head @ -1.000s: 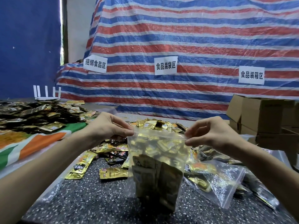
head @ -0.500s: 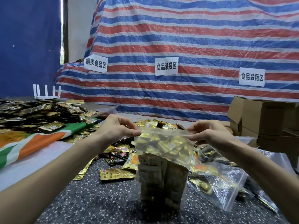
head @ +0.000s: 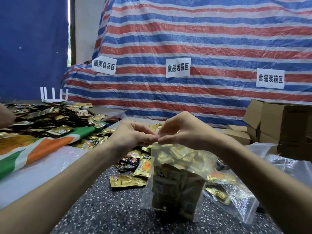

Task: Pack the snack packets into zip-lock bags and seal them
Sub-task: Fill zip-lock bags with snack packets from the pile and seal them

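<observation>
Worktop [head: 104,208], dark speckled, fills btm of frame. Bag [head: 179,155] stands on it lower ctr: upright, long axis vertical, mouth up, base down. Inside, gold packets [head: 173,188] also on end; count not readable.

Left hand [head: 133,134] & right hand [head: 182,130] meet at the bag's top edge, at its left corner. Each pinches the edge btwn thumb & fingers, and the fingertips of the 2 hands are touching or nearly so.

2nd bag [head: 236,200] lies flat lower right, just beside the 1st. Its long axis slants twd lower right w/ a few packets inside; which end is the mouth, can't tell. So 2 bags, 2 hands.

Loose packets [head: 126,181] are scattered left of & behind the bag, too many to count. Striped cloth [head: 42,149] sits mid left, w/ a big pile [head: 47,117] of packets on it. Boxes [head: 283,122] are stacked at right edge, at least 4. White router [head: 54,97] w/ 5 antennas is left of ctr. Tarp [head: 202,31] spans the back w/ 3 signs [head: 178,67].
</observation>
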Action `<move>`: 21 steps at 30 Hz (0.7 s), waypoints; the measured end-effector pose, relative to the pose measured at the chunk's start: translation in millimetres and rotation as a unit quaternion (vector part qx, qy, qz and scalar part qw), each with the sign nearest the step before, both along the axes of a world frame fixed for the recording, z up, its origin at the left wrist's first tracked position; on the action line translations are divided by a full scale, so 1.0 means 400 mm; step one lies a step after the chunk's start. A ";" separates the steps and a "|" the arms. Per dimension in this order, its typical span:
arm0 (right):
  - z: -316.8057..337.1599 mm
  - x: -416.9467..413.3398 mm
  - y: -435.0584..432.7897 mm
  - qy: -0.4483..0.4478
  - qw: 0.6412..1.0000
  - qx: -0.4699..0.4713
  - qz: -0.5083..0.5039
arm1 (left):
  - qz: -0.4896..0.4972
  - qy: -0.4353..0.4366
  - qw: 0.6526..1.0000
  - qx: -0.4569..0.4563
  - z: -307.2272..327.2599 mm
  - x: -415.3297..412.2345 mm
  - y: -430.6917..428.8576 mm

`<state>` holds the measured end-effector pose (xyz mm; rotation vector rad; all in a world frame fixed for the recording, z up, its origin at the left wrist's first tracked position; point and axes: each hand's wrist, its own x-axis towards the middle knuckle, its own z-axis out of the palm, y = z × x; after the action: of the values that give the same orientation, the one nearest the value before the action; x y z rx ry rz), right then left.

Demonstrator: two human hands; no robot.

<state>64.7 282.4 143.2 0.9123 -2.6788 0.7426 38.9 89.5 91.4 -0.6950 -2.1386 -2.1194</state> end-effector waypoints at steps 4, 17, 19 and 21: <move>0.001 -0.001 0.008 0.015 1.000 -0.017 0.005 | -0.038 -0.040 0.998 0.020 -0.007 -0.003 -0.003; -0.008 0.016 -0.005 0.075 0.994 0.071 -0.023 | -0.043 0.056 0.997 -0.027 -0.025 -0.010 -0.008; -0.013 0.016 -0.008 0.094 0.992 0.077 -0.027 | -0.055 0.096 0.991 -0.081 -0.026 -0.005 -0.009; -0.016 0.014 -0.007 0.105 0.991 0.072 -0.033 | -0.058 0.146 0.977 -0.143 -0.028 0.005 -0.003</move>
<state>70.2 279.5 136.6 0.8753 -2.5864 0.4187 41.0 88.5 80.4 -1.1046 -2.3009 -1.6402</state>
